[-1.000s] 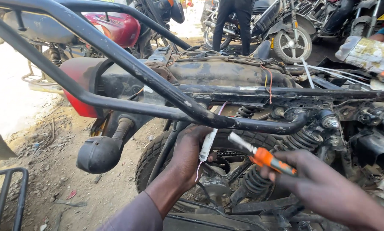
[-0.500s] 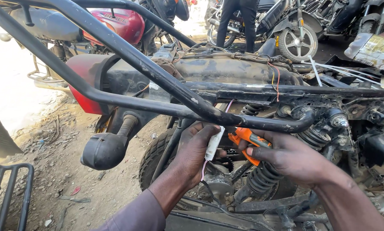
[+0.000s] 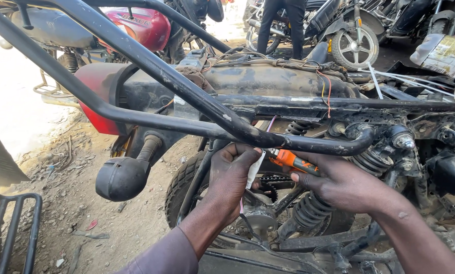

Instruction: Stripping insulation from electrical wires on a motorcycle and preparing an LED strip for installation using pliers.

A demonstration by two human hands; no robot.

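The orange-handled tool sits just under the black frame tube of a stripped motorcycle, near the middle of the scene, its handle lying across the right hand. That hand's fingers are curled around the handle, grasping it, with the orange end pointing left toward the other hand. The left hand is just beside it, fingers clenched on a white strip that hangs down from the frame, with thin wires trailing below the palm. Both hands work in the gap between the frame tube and the rear wheel, whose knobbly tyre shows below the left wrist. A coiled shock spring stands under the right hand, and a second spring shows further right. At near left a black round indicator housing hangs on its stalk. A red tail panel lies beyond it. In the far background stand other motorcycles and a person's legs.
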